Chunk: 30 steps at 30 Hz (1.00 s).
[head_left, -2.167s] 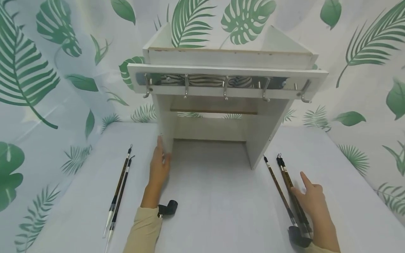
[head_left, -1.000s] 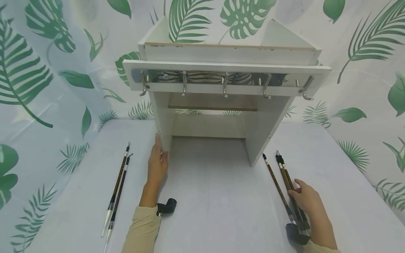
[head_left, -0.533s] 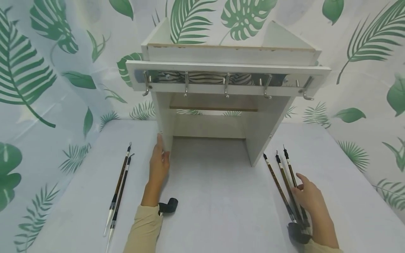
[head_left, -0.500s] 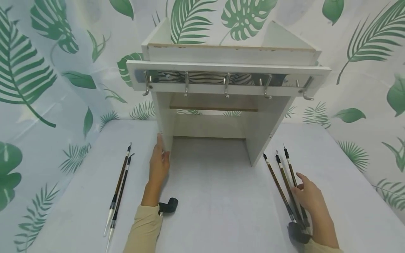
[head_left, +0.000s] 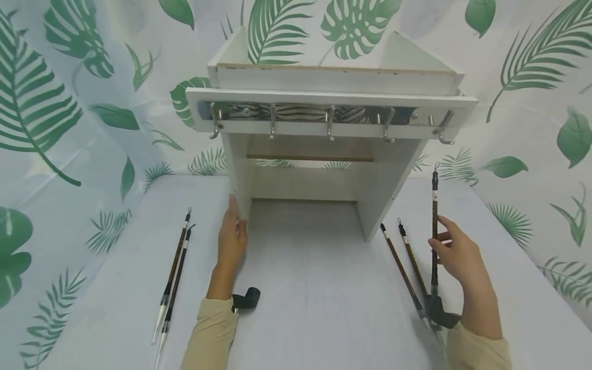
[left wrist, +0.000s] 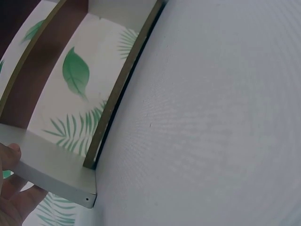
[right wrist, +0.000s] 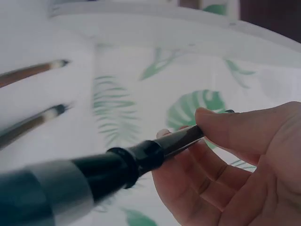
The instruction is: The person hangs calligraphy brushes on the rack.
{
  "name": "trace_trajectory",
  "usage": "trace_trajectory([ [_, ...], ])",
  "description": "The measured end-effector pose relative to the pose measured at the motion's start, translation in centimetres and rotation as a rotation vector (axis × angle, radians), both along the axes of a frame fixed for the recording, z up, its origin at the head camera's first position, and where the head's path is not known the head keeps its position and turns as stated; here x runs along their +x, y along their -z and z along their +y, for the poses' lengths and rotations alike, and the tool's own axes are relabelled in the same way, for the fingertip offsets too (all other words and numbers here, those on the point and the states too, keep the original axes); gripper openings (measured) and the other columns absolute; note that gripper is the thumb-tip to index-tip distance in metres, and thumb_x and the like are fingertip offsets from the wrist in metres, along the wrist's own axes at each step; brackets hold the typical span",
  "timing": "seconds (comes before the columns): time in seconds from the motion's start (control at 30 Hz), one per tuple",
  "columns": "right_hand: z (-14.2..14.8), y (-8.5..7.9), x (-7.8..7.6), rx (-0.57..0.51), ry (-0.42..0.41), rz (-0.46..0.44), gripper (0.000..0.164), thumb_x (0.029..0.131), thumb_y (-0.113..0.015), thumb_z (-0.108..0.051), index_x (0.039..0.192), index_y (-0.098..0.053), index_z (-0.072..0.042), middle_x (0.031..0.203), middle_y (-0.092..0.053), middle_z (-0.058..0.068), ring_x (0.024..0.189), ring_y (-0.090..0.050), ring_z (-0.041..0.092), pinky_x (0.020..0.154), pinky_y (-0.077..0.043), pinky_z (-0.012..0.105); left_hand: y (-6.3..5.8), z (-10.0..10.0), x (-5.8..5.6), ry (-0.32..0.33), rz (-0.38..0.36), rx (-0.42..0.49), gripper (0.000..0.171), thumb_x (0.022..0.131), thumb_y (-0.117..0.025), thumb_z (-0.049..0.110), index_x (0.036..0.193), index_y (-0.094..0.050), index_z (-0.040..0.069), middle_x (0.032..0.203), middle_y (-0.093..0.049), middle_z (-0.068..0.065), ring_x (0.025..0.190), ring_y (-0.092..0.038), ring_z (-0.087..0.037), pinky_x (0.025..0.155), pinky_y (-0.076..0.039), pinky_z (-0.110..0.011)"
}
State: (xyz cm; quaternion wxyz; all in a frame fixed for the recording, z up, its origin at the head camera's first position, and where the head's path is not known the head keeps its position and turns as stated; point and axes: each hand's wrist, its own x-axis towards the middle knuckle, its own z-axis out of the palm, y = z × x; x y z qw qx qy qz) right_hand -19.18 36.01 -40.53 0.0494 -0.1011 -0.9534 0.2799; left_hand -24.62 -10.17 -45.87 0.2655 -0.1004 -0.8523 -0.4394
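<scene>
My right hand (head_left: 462, 254) pinches a brown-handled calligraphy brush (head_left: 435, 205) between thumb and fingers, hanging loop up, raised over the right side of the table. Its ferrule and capped tip point towards the camera in the right wrist view. At the left of a white shelf rack with hooks (head_left: 333, 79), my left hand (head_left: 231, 241) grips the side panel. Thumb and fingers lie on either face of that panel (left wrist: 51, 176) in the left wrist view. Two more brushes (head_left: 413, 257) lie on the table by my right hand, their lower ends partly hidden by the black wrist camera.
Another two brushes (head_left: 178, 272) lie side by side at the left of the white table (head_left: 305, 288). Metal hooks (head_left: 330, 123) stick out from the rack's front rail. Behind it hangs a leaf-patterned cloth (head_left: 513, 31).
My right hand has taken one brush from the right-hand group of three and lifted it up, turning it more upright. My left hand stays on the rack's panel.
</scene>
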Motion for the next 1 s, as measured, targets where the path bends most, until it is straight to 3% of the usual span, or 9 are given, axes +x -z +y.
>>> trace_trajectory([
  [0.13,1.2,1.0,-0.9,-0.027,-0.013,0.052,0.073,0.090,-0.058,-0.026,0.147,-0.013,-0.028,0.111,-0.053,0.023,0.081,-0.061,0.026,0.048,-0.055,0.040,0.1,0.1,-0.1,-0.001,-0.032,-0.010,0.069,0.091,-0.047,-0.001,0.148,-0.009,0.012,0.137,-0.037,-0.023,0.125,-0.041,-0.038,0.096,-0.048,-0.045],
  [0.27,0.7,1.2,-0.2,-0.028,-0.022,0.064,0.072,0.091,-0.056,-0.026,0.146,-0.011,-0.034,0.112,-0.053,0.019,0.084,-0.061,0.027,0.046,-0.054,0.040,0.0,0.2,-0.1,-0.001,-0.050,-0.015,0.069,0.092,-0.046,0.000,0.148,-0.008,0.013,0.138,-0.037,-0.023,0.126,-0.040,-0.037,0.097,-0.047,-0.045],
  [0.33,-0.5,0.1,0.6,-0.030,-0.029,0.051,0.070,0.092,-0.055,-0.023,0.147,-0.011,-0.029,0.113,-0.052,0.021,0.086,-0.061,0.031,0.051,-0.057,0.043,0.0,0.2,0.0,-0.003,-0.055,-0.018,0.069,0.092,-0.045,0.001,0.148,-0.007,0.014,0.138,-0.037,-0.022,0.126,-0.040,-0.037,0.098,-0.047,-0.045],
  [0.5,-4.4,-4.9,2.9,-0.025,-0.088,0.045,0.066,0.092,-0.054,-0.013,0.146,-0.016,-0.008,0.111,-0.049,0.031,0.087,-0.061,0.038,0.065,-0.058,0.048,0.0,0.0,0.1,-0.010,-0.019,-0.021,0.069,0.091,-0.047,0.000,0.148,-0.009,0.012,0.135,-0.039,-0.024,0.123,-0.042,-0.038,0.095,-0.049,-0.045],
  [0.63,-6.0,-7.1,4.4,-0.016,-0.102,0.063,0.063,0.093,-0.052,-0.011,0.145,-0.017,-0.006,0.110,-0.052,0.030,0.084,-0.063,0.036,0.068,-0.057,0.049,0.0,-0.1,0.2,-0.010,0.004,-0.024,0.070,0.091,-0.049,-0.001,0.147,-0.010,0.011,0.132,-0.040,-0.026,0.120,-0.044,-0.039,0.093,-0.051,-0.044],
  [0.73,-6.1,-7.9,5.2,-0.017,-0.125,0.111,0.063,0.092,-0.052,-0.011,0.146,-0.018,-0.008,0.110,-0.054,0.027,0.079,-0.064,0.005,0.066,-0.058,0.043,-0.1,-0.2,0.3,-0.010,0.007,-0.025,0.069,0.091,-0.049,-0.001,0.147,-0.011,0.010,0.131,-0.041,-0.026,0.119,-0.045,-0.040,0.092,-0.051,-0.045],
  [0.83,-6.1,-8.5,5.8,-0.006,-0.137,0.149,0.063,0.092,-0.053,-0.011,0.146,-0.019,-0.009,0.109,-0.055,0.025,0.073,-0.047,-0.021,0.065,-0.058,0.040,-0.2,-0.2,0.4,-0.013,-0.008,-0.019,0.068,0.091,-0.048,0.000,0.147,-0.011,0.009,0.133,-0.040,-0.026,0.121,-0.044,-0.040,0.094,-0.050,-0.045],
  [0.87,-6.1,-8.7,6.0,-0.004,-0.140,0.160,0.063,0.092,-0.053,-0.010,0.146,-0.020,-0.009,0.109,-0.056,0.025,0.072,-0.041,-0.026,0.064,-0.058,0.038,-0.3,-0.2,0.4,-0.014,-0.015,-0.017,0.068,0.091,-0.048,0.000,0.147,-0.011,0.009,0.133,-0.040,-0.025,0.121,-0.044,-0.039,0.094,-0.050,-0.045],
  [1.0,-6.3,-9.3,6.5,0.010,-0.148,0.197,0.063,0.091,-0.054,-0.008,0.145,-0.022,-0.011,0.108,-0.057,0.025,0.071,-0.041,-0.027,0.060,-0.057,0.019,-0.4,0.0,0.4,-0.017,-0.040,-0.016,0.067,0.092,-0.047,0.002,0.147,-0.009,0.010,0.134,-0.039,-0.024,0.123,-0.043,-0.039,0.095,-0.049,-0.044],
])
